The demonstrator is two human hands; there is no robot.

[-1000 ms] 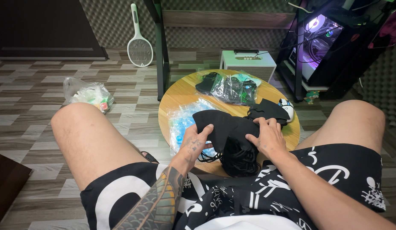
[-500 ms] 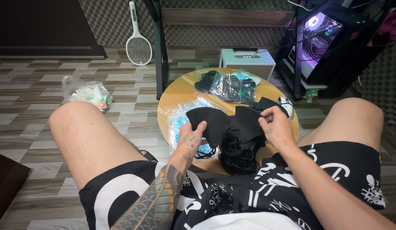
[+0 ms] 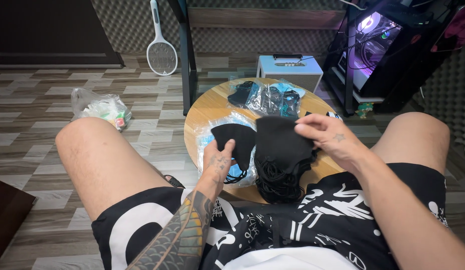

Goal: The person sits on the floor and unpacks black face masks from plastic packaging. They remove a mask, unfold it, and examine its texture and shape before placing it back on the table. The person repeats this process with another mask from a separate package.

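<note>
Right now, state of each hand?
Left hand: closed on a black face mask, pinched at its lower edge.
Right hand: closed on a second black face mask, held by its upper right edge.

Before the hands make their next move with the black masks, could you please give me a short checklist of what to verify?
1. Left hand has hold of its black mask: ok, thumb and fingers pinch its lower edge.
2. Right hand has hold of the second black mask: ok, fingers grip its top right corner.
3. The two masks are separate: cannot tell, their edges overlap in the head view.
4. Mask pile sits on the round wooden table: ok, though loops hang at the near edge.
5. Bagged masks lie out of the way: ok, at the far side.
</note>
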